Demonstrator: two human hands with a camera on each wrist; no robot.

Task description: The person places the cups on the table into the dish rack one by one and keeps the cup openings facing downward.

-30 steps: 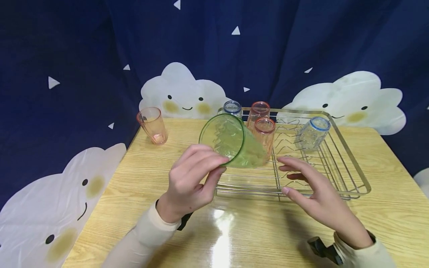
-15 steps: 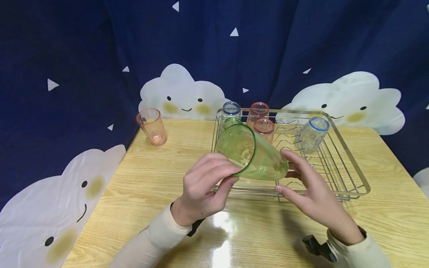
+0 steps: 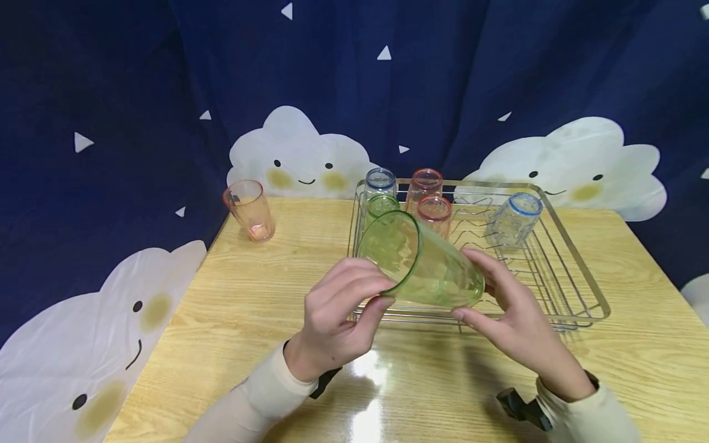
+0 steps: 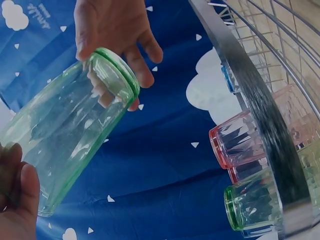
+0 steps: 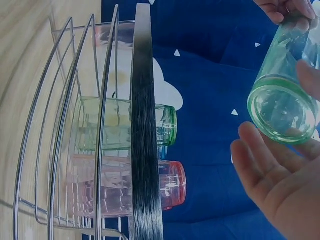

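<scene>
A clear green tumbler (image 3: 445, 277) is held tilted above the front of a wire dish rack (image 3: 578, 258), mouth toward the left and base toward the right. At its rim, my left hand (image 3: 343, 307) pinches the lower edge between thumb and fingers. My right hand (image 3: 515, 323) is around the base, thumb below and fingers at the far side. The right wrist view shows the tumbler's round base (image 5: 282, 112) between the right thumb and fingers; some fingertips there stand off the glass. In the left wrist view, part of the right hand (image 4: 117, 30) shows through the glass.
Several tumblers stand upside down in the rack: a dark blue one (image 3: 380, 183), a green one (image 3: 382, 205), two pink-red ones including the nearer pink tumbler (image 3: 434, 215), and a light blue one (image 3: 515, 221) at right. A pink tumbler (image 3: 253, 212) stands upright on the table.
The left hand has brought the green tumbler rightward and slightly down, uncovering the green tumbler in the rack. The right hand, apart from it a second ago, now meets its base.
</scene>
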